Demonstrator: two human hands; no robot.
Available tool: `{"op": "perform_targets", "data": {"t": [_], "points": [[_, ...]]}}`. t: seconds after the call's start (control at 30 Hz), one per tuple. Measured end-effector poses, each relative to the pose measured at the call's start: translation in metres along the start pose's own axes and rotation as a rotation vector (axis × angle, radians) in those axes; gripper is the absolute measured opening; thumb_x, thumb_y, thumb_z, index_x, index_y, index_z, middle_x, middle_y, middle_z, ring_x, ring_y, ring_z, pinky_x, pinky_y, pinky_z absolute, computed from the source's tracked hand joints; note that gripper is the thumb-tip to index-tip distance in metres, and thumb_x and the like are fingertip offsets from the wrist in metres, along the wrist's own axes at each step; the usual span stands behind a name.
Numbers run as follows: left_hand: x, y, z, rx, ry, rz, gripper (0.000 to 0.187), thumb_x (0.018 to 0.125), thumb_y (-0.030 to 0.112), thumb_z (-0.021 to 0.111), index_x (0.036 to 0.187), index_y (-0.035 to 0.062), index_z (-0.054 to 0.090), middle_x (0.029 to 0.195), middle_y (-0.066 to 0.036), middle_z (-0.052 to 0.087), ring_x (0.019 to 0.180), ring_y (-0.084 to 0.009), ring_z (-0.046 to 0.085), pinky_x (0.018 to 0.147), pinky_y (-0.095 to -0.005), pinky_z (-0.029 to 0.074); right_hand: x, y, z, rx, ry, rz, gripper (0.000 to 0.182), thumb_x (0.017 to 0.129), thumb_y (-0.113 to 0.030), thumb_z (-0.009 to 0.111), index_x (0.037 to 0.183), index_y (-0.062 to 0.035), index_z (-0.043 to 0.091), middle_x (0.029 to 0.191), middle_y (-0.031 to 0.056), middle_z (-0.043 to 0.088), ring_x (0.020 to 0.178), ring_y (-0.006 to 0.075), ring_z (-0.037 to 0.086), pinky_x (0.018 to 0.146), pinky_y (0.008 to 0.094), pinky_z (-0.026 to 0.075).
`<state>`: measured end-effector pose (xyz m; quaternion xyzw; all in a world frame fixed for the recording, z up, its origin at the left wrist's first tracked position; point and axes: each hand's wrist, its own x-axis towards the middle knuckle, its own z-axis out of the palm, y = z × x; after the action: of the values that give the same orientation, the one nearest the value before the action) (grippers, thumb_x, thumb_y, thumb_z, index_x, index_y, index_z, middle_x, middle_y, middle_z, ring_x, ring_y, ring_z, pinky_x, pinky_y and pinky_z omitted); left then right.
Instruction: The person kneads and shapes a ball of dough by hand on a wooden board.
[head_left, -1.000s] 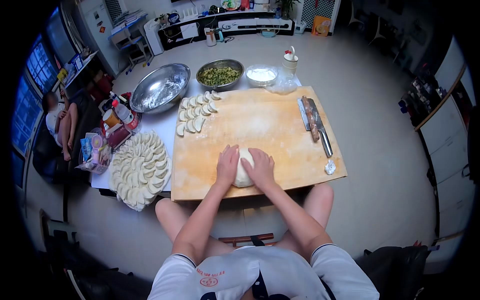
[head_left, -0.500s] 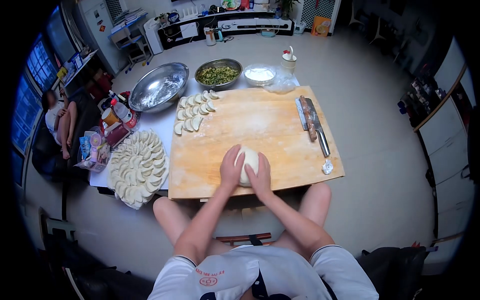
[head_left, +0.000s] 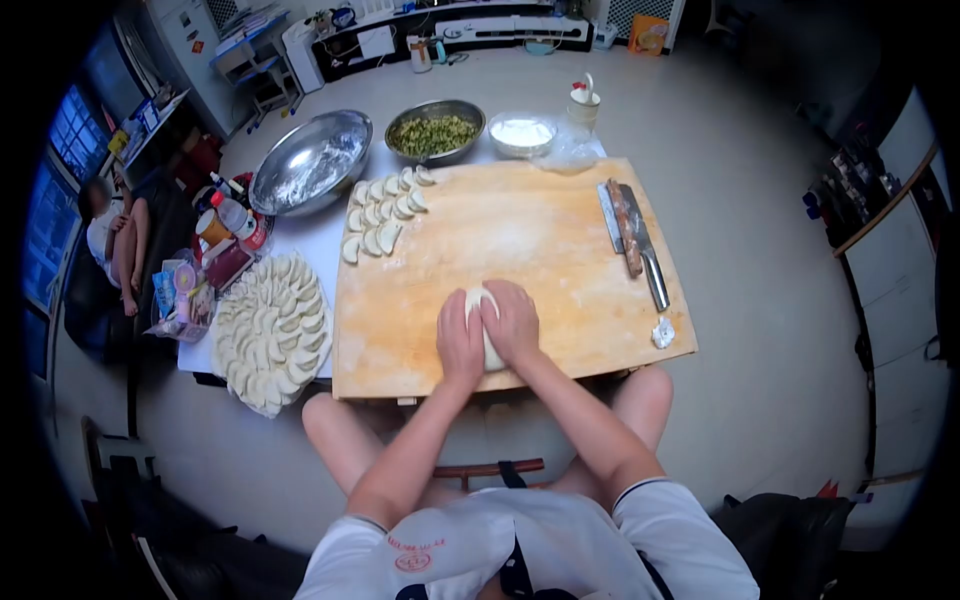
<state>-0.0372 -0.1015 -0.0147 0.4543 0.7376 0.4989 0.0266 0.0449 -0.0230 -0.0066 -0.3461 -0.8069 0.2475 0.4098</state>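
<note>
A white lump of dough (head_left: 491, 352) lies near the front edge of the wooden board (head_left: 420, 330), mostly covered by my two hands. My left hand (head_left: 461, 338) presses on its left side, fingers together and pointing away from me. From the right, my right hand (head_left: 511, 325) is wrapped over the top, its fingers close to those of the left. Rows of dumplings (head_left: 382, 211) sit at the board's back left. A cleaver (head_left: 650, 262) and a brown rolling pin (head_left: 626, 228) lie side by side at the right, with a small white crumpled piece (head_left: 663, 332) in front.
A round tray of dumplings (head_left: 270, 330) is left of the board. Behind stand an empty steel bowl (head_left: 312, 165), a bowl of green filling (head_left: 432, 134) and a bowl of flour (head_left: 522, 134). A bottle (head_left: 238, 220) stands at left; another person (head_left: 118, 235) sits beyond.
Both hands have closed in over the dough, covering more of its top. The right hand has moved left and away from me. The view has shifted slightly.
</note>
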Motion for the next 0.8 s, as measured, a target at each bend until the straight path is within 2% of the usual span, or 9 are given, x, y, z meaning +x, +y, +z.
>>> {"op": "perform_targets", "data": {"t": [0.13,0.23,0.27,0.37,0.43,0.57,0.63,0.7,0.8], "points": [[0.053,0.001,-0.001,0.015,-0.196,-0.184,0.046,0.097,0.033,0.052,0.123,-0.0042,0.059,0.119,-0.025,0.061,0.115,-0.0406,0.055,0.099,-0.0447,0.042,0.031,0.004,0.005,-0.076,-0.120,0.248,0.030,0.092,-0.032,0.055,0.105,-0.0087,0.070,0.107,0.0137,0.068,0.104,0.0345,0.059,0.088,0.0463,0.044],[0.057,0.001,-0.003,-0.012,-0.197,-0.206,0.047,0.096,0.036,0.053,0.120,-0.0035,0.061,0.116,-0.024,0.063,0.113,-0.0394,0.056,0.099,-0.0436,0.043,0.029,0.001,0.008,-0.068,-0.136,0.319,0.034,0.095,-0.031,0.052,0.114,-0.0058,0.065,0.115,0.0150,0.065,0.108,0.0358,0.057,0.094,0.0464,0.042],[0.042,0.003,-0.004,0.075,-0.158,-0.137,0.048,0.097,0.034,0.053,0.126,-0.0044,0.057,0.126,-0.026,0.058,0.118,-0.0419,0.053,0.101,-0.0458,0.041,0.020,-0.001,0.008,-0.037,-0.084,0.242,0.036,0.094,-0.031,0.054,0.118,-0.0052,0.062,0.119,0.0156,0.062,0.112,0.0359,0.054,0.096,0.0465,0.040],[-0.014,-0.001,-0.018,0.162,-0.024,0.253,0.051,0.098,0.027,0.053,0.137,-0.0050,0.047,0.141,-0.028,0.046,0.130,-0.0448,0.043,0.107,-0.0483,0.037,-0.039,-0.002,-0.004,-0.022,0.041,0.026,0.048,0.092,-0.029,0.059,0.131,-0.0024,0.052,0.132,0.0189,0.052,0.124,0.0372,0.045,0.103,0.0467,0.035],[-0.057,0.009,-0.040,0.041,-0.156,0.247,0.056,0.098,0.021,0.053,0.145,-0.0051,0.036,0.150,-0.028,0.034,0.139,-0.0460,0.031,0.112,-0.0501,0.030,-0.074,-0.014,-0.031,-0.085,0.028,-0.041,0.055,0.091,-0.027,0.061,0.136,-0.0003,0.046,0.139,0.0218,0.045,0.129,0.0390,0.040,0.106,0.0475,0.033],[-0.090,0.023,-0.066,0.039,-0.210,0.306,0.056,0.097,0.017,0.052,0.146,-0.0047,0.034,0.152,-0.027,0.032,0.142,-0.0448,0.028,0.115,-0.0488,0.027,-0.092,-0.040,-0.082,-0.214,-0.007,-0.109,0.057,0.091,-0.024,0.060,0.140,-0.0003,0.044,0.140,0.0249,0.043,0.129,0.0418,0.040,0.106,0.0494,0.033],[-0.079,0.029,-0.061,0.110,-0.183,0.367,0.056,0.097,0.017,0.051,0.146,-0.0048,0.034,0.152,-0.027,0.031,0.141,-0.0455,0.029,0.115,-0.0487,0.027,-0.086,-0.036,-0.076,-0.259,0.007,-0.147,0.057,0.091,-0.024,0.061,0.140,-0.0009,0.045,0.139,0.0246,0.044,0.129,0.0415,0.041,0.105,0.0505,0.033],[-0.055,0.020,-0.039,0.055,-0.164,0.310,0.053,0.098,0.018,0.049,0.145,-0.0045,0.036,0.151,-0.026,0.034,0.141,-0.0449,0.031,0.114,-0.0478,0.029,-0.070,-0.020,-0.043,-0.270,0.019,-0.189,0.057,0.089,-0.027,0.063,0.137,-0.0014,0.048,0.138,0.0228,0.045,0.128,0.0393,0.042,0.104,0.0517,0.033],[-0.001,0.003,-0.011,0.027,-0.199,0.164,0.048,0.100,0.022,0.046,0.140,-0.0054,0.044,0.147,-0.025,0.041,0.138,-0.0421,0.036,0.113,-0.0443,0.032,-0.032,-0.007,-0.016,-0.204,0.046,-0.018,0.052,0.092,-0.032,0.058,0.137,-0.0066,0.051,0.137,0.0197,0.048,0.129,0.0372,0.044,0.104,0.0528,0.034]]}}
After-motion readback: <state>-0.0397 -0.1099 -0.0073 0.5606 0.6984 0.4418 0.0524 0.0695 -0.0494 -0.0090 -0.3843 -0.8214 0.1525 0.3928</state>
